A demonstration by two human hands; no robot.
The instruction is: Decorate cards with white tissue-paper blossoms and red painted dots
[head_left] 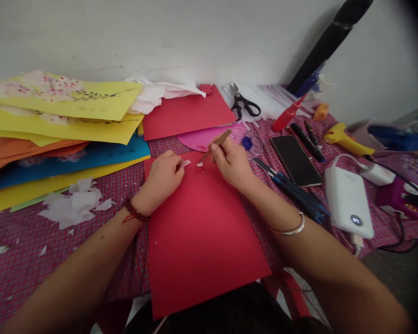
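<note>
A large red paper sheet [202, 232] lies in front of me on the checked cloth. My left hand [163, 176] rests on its top edge, fingers pinched on a small white paper scrap [186, 163]. My right hand [231, 160] grips a thin brown stick [216, 143] like a pen, its tip pointing down at a small red paper piece [199, 169] on the sheet. The two hands are a few centimetres apart.
Yellow, orange and blue paper sheets [66, 125] are stacked at left, with white scraps [73, 204] below them. Another red sheet [188, 111], scissors [245, 105], a red glue bottle [287, 116], phone [296, 160], pens [308, 139], power bank [348, 202] and yellow glue gun [344, 139] lie at right.
</note>
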